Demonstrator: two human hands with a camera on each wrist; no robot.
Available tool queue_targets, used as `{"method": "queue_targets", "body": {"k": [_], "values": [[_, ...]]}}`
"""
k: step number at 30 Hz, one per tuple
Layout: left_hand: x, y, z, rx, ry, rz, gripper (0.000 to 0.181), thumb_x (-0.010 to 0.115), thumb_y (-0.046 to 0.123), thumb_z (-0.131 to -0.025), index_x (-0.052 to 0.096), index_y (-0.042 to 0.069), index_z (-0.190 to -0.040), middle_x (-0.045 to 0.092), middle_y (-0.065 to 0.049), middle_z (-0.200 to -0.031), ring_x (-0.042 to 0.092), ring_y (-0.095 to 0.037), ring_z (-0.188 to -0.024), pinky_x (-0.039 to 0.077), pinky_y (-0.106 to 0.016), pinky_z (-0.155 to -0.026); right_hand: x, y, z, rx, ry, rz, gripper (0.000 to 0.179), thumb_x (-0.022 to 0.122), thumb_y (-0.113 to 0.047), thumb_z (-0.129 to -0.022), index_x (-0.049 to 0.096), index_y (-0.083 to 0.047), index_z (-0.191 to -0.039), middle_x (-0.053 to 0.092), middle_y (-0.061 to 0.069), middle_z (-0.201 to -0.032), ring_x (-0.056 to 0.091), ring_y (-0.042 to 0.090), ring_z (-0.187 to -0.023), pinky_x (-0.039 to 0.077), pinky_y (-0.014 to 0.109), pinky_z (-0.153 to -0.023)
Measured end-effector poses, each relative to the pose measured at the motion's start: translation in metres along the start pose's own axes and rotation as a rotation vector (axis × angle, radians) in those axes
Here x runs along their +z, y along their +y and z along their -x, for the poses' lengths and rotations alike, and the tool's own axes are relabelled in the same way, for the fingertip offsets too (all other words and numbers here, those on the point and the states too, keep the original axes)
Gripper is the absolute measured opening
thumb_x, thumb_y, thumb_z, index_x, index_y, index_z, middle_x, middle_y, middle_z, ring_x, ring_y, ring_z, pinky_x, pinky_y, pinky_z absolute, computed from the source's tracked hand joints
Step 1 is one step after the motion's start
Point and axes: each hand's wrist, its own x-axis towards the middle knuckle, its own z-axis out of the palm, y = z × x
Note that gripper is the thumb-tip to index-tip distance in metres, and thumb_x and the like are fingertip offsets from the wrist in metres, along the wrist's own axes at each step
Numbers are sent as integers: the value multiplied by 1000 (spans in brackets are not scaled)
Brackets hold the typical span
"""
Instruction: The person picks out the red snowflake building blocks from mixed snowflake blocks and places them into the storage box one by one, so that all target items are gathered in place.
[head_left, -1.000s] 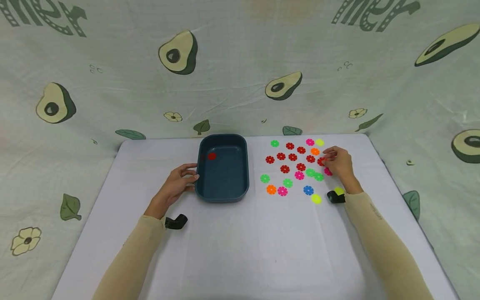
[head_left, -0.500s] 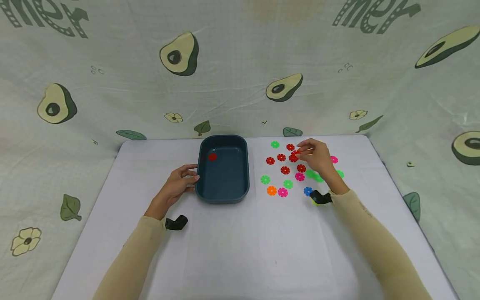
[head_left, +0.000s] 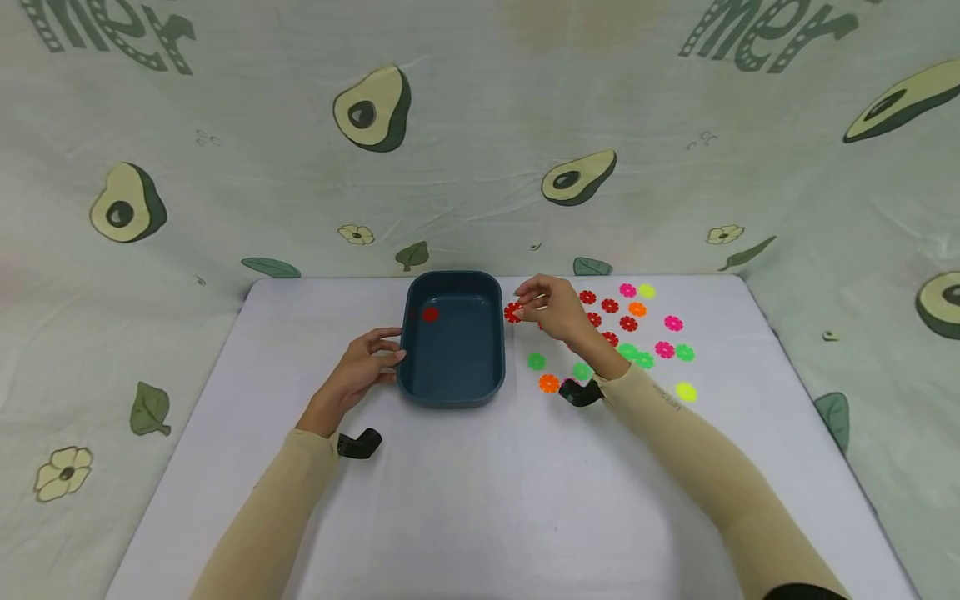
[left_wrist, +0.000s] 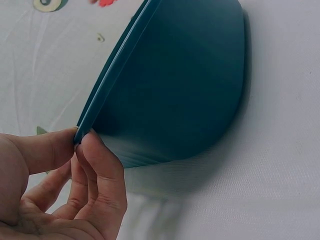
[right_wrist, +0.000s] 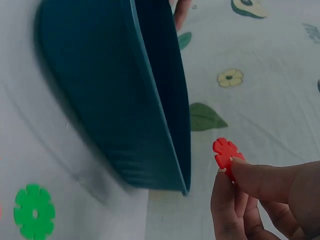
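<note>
A dark teal rectangular tray [head_left: 452, 367] stands on the table, with a red flower-shaped disc [head_left: 430, 314] lying inside it. My left hand [head_left: 363, 368] pinches the tray's left rim between thumb and fingers, as the left wrist view shows close up. Just off the tray's right side, my right hand [head_left: 553, 308] holds another red notched disc [right_wrist: 226, 154] between thumb and fingertips. In the right wrist view that disc is tilted and apart from the tray's rim.
Red discs, a green disc [head_left: 536, 361], an orange disc [head_left: 549, 383], a pink disc [head_left: 673, 322] and a yellow disc [head_left: 686, 392] lie scattered on the white table [head_left: 480, 508]. My right arm covers some of them. A patterned cloth [head_left: 480, 108] hangs behind.
My right hand has travelled left from the right side of the scattered discs to the tray, carrying a red disc. The left hand has stayed at the tray's rim.
</note>
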Motion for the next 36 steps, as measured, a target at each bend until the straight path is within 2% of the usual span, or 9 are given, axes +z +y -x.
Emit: {"method": "queue_targets", "body": {"k": [6, 12, 18, 24, 29, 31, 36], "values": [[1, 3, -1, 5, 0, -7, 55, 62, 3, -106, 44, 2, -157, 56, -9, -120, 61, -11, -87, 55, -25, -71, 30, -14, -14, -10, -88, -72, 27, 74, 10, -93, 68, 9, -119, 69, 21, -109, 68, 28, -93, 56, 24, -78], [3, 3, -3, 19, 0, -6, 54, 62, 2, -106, 45, 2, -156, 56, -10, -120, 62, -11, -85, 56, -25, -71, 56, -23, -28, 22, -143, -48, 26, 75, 9, -92, 71, 7, -117, 71, 20, -108, 68, 25, -92, 55, 25, -79], [5, 4, -4, 22, 0, 11, 53, 63, 1, -105, 46, 1, -155, 56, -8, -117, 62, -11, -84, 55, -26, -70, 75, -30, -41, 70, -196, -70, 26, 75, 11, -90, 71, 7, -116, 73, 17, -99, 69, 24, -91, 56, 29, -81], [4, 3, -2, 19, 1, 15, 53, 63, 2, -105, 45, 1, -156, 56, -10, -117, 61, -11, -83, 54, -25, -68, 92, -29, -54, 132, -252, -84, 31, 77, 14, -88, 71, 9, -118, 76, 19, -99, 71, 18, -83, 60, 33, -84], [4, 1, -1, 17, 10, 17, 53, 63, 1, -105, 46, 1, -155, 57, -11, -117, 62, -12, -82, 54, -24, -67, 106, -24, -60, 193, -304, -105, 31, 75, 16, -88, 72, 10, -119, 76, 17, -97, 68, 12, -73, 60, 29, -76], [4, 0, -2, 15, 15, 15, 52, 63, 1, -105, 47, 1, -155, 57, -11, -118, 62, -12, -82, 55, -23, -67, 111, -22, -62, 209, -321, -79, 30, 75, 14, -89, 72, 8, -119, 76, 15, -98, 67, 10, -73, 57, 24, -71], [3, -1, 0, 15, 15, 14, 53, 63, 2, -105, 46, 1, -155, 56, -13, -120, 63, -13, -83, 55, -24, -68, 121, -18, -66, 240, -347, -20, 33, 74, 13, -90, 73, 8, -123, 76, 18, -104, 66, 10, -74, 58, 22, -72]]}}
